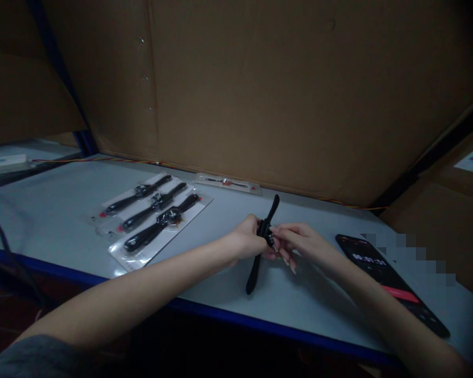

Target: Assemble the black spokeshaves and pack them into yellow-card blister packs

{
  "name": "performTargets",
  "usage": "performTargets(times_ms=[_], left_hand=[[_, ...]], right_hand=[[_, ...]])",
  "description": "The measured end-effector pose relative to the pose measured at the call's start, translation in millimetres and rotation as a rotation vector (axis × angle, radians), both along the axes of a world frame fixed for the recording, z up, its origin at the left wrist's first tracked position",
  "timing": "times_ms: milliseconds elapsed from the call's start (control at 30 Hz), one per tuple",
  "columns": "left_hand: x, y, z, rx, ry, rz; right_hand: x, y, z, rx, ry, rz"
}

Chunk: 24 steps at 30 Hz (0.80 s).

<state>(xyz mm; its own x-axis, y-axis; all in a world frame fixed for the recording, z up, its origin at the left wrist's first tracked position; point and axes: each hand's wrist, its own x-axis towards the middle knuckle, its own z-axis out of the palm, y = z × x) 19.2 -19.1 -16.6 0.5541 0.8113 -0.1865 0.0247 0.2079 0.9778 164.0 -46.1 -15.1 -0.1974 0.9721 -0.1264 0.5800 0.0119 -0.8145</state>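
A black spokeshave (254, 273) with two long handles is held up over the table's front part, one handle pointing away and the other towards me. My left hand (247, 237) is closed around its middle from the left. From the right, my right hand (295, 239) pinches at small parts on the middle of the tool with thumb and forefinger, its other fingers curled loosely below. The fingers partly hide the blade area, so the exact part pinched cannot be made out.
Left on the grey table (205, 273) lie three black spokeshaves in clear packs, the nearest pack (161, 226) largest in view. Another flat pack (226, 184) lies by the cardboard wall (260, 94). A phone (386, 278) showing a timer lies right, near my right forearm.
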Motion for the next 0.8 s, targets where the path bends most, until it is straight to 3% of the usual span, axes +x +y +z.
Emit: performTargets(times_ms=[33, 167, 267, 333, 500, 567, 667, 800], left_hand=[[-1, 1, 2.7, -0.025, -0.021, -0.007], [-7, 8, 11.6, -0.166, -0.081, -0.142], [-11, 12, 12.3, -0.274, -0.084, -0.306], [-11, 11, 9.8, -0.288, -0.059, -0.339], [-7, 5, 3.9, -0.144, -0.078, -0.099], [-6, 5, 5.2, -0.158, -0.100, -0.039], [-6, 6, 9.4, -0.256, -0.146, -0.083], [-8, 10, 11.0, -0.373, -0.237, -0.166]], right_hand=[[2, -1, 2.4, 0.057, -0.023, 0.004], [13, -5, 12.6, 0.535, -0.372, 0.121], [16, -6, 15.9, 0.641, -0.566, 0.302], [15, -6, 15.2, 0.657, -0.644, 0.349], [7, -7, 8.2, 0.786, -0.790, 0.338], [7, -6, 6.5, 0.852, -0.797, 0.353], [16, 0, 11.0, 0.859, -0.647, 0.326], [31, 33, 27.9, 0.761, -0.300, 0.082]])
